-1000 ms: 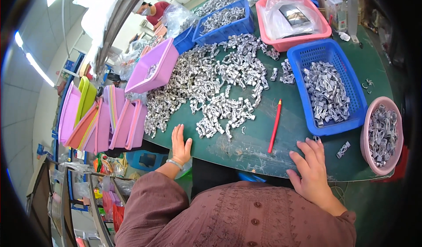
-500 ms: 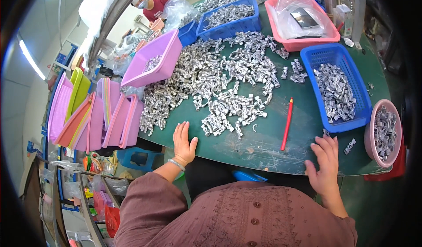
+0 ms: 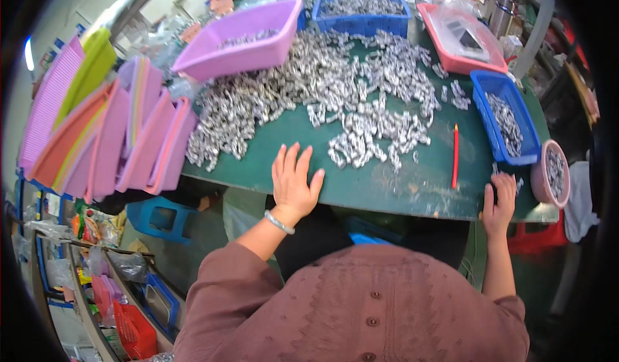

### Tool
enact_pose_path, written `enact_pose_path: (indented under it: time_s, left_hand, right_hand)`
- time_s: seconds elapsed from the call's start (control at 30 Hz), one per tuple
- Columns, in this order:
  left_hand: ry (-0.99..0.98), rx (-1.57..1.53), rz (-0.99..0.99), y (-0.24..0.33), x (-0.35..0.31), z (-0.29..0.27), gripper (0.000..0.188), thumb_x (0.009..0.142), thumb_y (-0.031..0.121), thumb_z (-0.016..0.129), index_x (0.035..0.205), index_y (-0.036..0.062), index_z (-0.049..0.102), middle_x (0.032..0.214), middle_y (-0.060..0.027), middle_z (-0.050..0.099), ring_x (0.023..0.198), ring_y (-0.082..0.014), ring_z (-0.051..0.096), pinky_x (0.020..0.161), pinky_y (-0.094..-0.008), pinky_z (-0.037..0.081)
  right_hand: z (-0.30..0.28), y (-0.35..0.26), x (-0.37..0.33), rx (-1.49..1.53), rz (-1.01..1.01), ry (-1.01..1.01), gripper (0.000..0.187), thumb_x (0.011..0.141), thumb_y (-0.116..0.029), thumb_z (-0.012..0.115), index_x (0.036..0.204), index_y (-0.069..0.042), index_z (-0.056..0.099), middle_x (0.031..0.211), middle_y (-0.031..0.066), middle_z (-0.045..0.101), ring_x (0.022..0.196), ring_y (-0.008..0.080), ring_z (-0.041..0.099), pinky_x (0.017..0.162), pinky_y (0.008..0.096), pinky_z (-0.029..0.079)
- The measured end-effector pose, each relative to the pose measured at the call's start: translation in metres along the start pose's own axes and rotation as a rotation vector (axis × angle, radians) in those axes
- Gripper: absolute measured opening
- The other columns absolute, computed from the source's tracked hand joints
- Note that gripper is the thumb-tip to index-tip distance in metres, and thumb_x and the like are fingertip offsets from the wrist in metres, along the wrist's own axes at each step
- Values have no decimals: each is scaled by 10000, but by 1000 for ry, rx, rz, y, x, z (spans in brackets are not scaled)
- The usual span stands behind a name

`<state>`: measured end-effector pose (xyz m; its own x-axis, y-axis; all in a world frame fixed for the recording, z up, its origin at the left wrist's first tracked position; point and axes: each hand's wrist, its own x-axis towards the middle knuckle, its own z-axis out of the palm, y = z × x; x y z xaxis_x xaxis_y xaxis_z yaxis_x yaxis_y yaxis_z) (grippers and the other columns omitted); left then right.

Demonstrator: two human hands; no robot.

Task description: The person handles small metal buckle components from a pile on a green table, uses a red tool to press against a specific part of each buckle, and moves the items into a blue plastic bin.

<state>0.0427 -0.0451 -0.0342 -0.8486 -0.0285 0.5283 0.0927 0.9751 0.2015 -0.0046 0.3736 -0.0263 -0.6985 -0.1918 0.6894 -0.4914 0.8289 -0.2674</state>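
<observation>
A green table (image 3: 348, 185) bears a broad pile of small grey pieces (image 3: 322, 72). At the pile's far left sits a purple tub (image 3: 245, 56); to the pile's right, a blue basket (image 3: 520, 158). In front of the pile, the left hand (image 3: 295, 185) lies loosely spread, visibly unladen. Front-right of it, the right hand (image 3: 500, 204) parts thumb from fingers, likewise. A red pencil (image 3: 455, 156) lies right of the pile.

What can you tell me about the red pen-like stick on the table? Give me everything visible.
The red pen-like stick is slim and straight, with a tapered, lighter far tip; its material is unclear. It lies flat on the green table, tip pointing away from the person, between the grey-white pile and blue basket. Only the tabletop seems to touch it; both hands are apart from it.
</observation>
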Motion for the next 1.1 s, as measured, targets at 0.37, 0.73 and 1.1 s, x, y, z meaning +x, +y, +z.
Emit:
enact_pose_path:
  time_s: [0.37, 0.73, 1.1]
  left_hand:
    - [-1, -89, -8, -11, -14, 3, 465, 789, 333, 588, 1170, 78, 509, 1233, -169, 448, 1196, -390, 343, 989, -496, 254]
    - [-151, -217, -24, -15, -8, -9, 500, 821, 362, 552, 1221, 73, 471, 1289, -182, 396, 1247, -407, 278, 1029, -532, 165]
    - [-248, -175, -55, -12, 5, -8, 531, 786, 350, 591, 1218, 62, 478, 1290, -194, 395, 1221, -428, 307, 1004, -538, 207]
  right_hand:
    - [14, 1, 0, -198, 16, -118, 294, 846, -163, 565, 1086, 4, 536, 1073, 163, 554, 1018, 320, 501, 901, 368, 383]
    - [9, 3, -3, -237, 86, -196, 356, 856, -165, 526, 1175, -12, 490, 1133, 158, 528, 1081, 317, 471, 964, 380, 318]
    - [12, -36, 38, -166, 75, -277, 440, 796, -86, 575, 1215, -20, 458, 1266, 182, 439, 1179, 338, 399, 985, 386, 312]
